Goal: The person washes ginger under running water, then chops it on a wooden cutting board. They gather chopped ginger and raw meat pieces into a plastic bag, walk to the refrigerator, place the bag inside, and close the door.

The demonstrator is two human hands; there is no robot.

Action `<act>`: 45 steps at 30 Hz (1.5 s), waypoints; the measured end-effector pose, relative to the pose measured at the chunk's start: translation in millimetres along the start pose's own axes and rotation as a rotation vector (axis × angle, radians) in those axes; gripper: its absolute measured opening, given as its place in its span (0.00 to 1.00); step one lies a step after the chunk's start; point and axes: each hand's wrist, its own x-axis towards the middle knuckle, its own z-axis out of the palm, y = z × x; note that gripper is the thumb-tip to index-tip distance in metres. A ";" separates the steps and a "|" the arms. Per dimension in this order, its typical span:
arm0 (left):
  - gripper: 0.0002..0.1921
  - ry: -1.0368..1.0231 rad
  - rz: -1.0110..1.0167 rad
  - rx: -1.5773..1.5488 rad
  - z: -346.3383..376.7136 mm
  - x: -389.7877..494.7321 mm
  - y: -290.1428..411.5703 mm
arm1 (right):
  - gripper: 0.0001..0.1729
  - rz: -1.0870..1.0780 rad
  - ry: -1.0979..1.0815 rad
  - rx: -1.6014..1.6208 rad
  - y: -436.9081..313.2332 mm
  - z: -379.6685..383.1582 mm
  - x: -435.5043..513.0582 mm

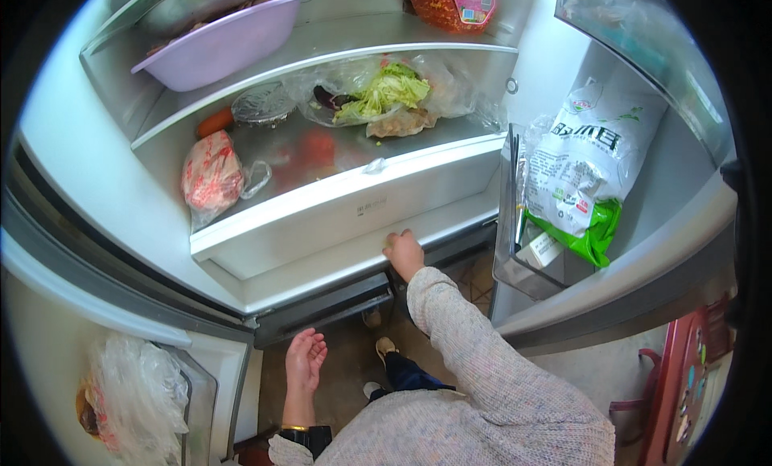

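An open refrigerator stands before me. My right hand is at the front edge of its lower ledge, fingers curled on or just above the ledge; whether they grip anything I cannot tell. My left hand hangs lower left with the palm up, fingers loosely bent and nothing in it. Above my right hand is a white drawer front. On the shelf behind it lie a bagged pale-pink item, a carrot, leafy greens in clear plastic and a crinkled clear plastic-covered dish.
A lilac basin sits on the upper shelf, near a red packaged food. The right door holds a large white and green bag; the left door holds plastic bags. A red piece of furniture stands at lower right.
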 end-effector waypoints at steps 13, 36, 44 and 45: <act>0.10 -0.127 -0.037 0.044 30.0 27.3 3.0 | 0.07 -0.335 -0.217 -0.032 13.0 20.6 18.7; 0.18 -0.275 -0.043 -0.389 -71.1 13.4 -25.8 | 0.08 -1.056 -0.619 0.368 -157.8 2.9 -137.5; 0.16 -0.155 0.185 -0.255 -147.2 -3.5 -59.8 | 0.10 -1.234 -0.744 0.390 -183.8 -35.3 -171.6; 0.17 -0.080 0.112 -0.386 -156.5 -30.6 -55.2 | 0.11 -1.193 -0.724 0.345 -191.5 -49.3 -174.3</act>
